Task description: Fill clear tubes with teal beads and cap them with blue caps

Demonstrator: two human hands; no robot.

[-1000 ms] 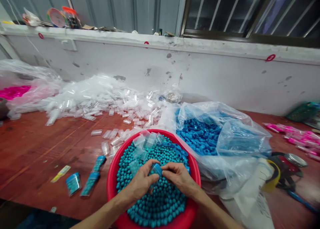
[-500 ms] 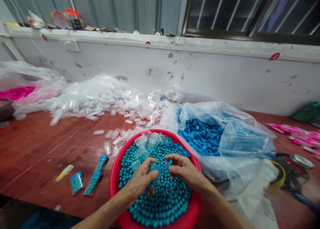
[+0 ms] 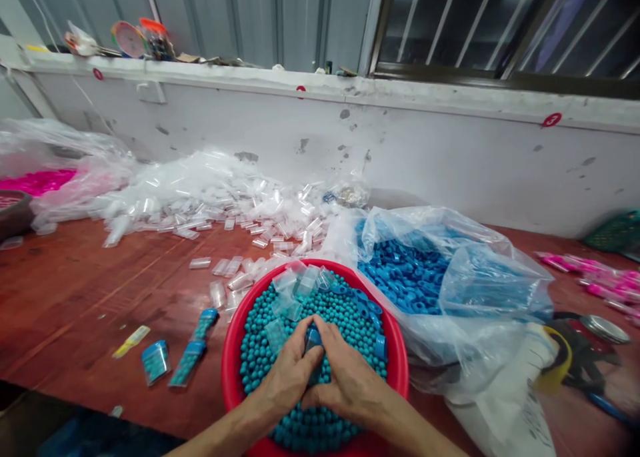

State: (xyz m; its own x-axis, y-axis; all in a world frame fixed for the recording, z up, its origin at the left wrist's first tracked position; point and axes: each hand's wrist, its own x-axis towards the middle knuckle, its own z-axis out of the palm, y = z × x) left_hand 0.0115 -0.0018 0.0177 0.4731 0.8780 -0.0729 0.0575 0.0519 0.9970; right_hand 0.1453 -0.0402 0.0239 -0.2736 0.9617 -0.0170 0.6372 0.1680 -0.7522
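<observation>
"What did the red basin hold?"
"Teal beads, clear cases and blue plastic pieces."
"And each grip?"
"Above the beads, the left hand clasped a blue-topped case; the right hand curved close around it, its hold unclear."
"The plastic bag?"
"More blue pieces, beside the basin."

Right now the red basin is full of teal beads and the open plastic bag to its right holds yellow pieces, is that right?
Not quite: the head view shows blue pieces in the plastic bag, not yellow.
</observation>
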